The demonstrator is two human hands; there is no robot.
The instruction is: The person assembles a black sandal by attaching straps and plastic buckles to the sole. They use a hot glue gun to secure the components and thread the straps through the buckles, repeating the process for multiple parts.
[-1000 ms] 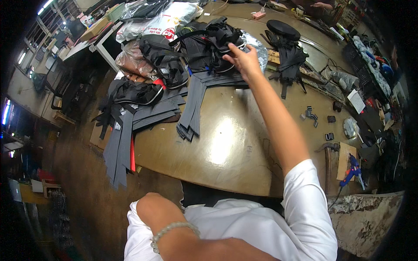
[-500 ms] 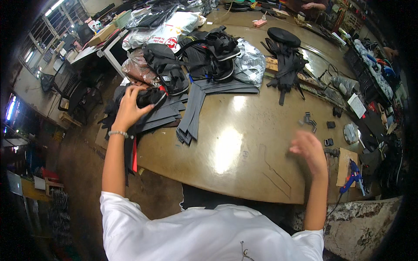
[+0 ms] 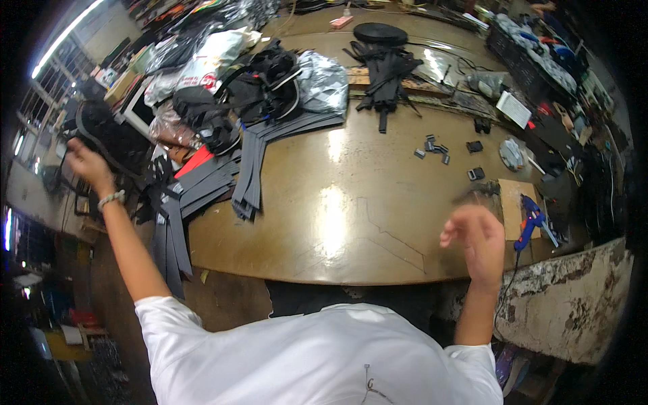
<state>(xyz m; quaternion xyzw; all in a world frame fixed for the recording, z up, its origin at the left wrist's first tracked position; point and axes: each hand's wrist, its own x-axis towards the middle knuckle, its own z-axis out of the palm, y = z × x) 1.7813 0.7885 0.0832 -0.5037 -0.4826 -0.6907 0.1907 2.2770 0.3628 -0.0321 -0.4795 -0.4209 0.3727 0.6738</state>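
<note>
Left hand (image 3: pixel 90 165): left of the tabletop, at a black bag with pale edging (image 3: pixel 111 135); finger closure blurred, cannot tell. Bag out sideways, presumably to clear the heap.

Right hand (image 3: pixel 476 235): fingers half-curled, parted, no object visible in them; above the tabletop's near right.

Grey webbing strips (image 3: pixel 251 165): right of left hand, fanned, probably to keep ends separate.

Stacked black pouches (image 3: pixel 260 91): beyond the strips.

Small grey buckles (image 3: pixel 432 147): beyond right hand, loosely grouped.

Blue glue gun (image 3: pixel 530 224): right of right hand, by a cardboard piece (image 3: pixel 510 196), likely a surface guard.

Brown tabletop (image 3: pixel 290 223): front edge bodyward of right hand; wide run leftward to the strips, tighter rightward, by gun and cord (image 3: pixel 511 283).
</note>
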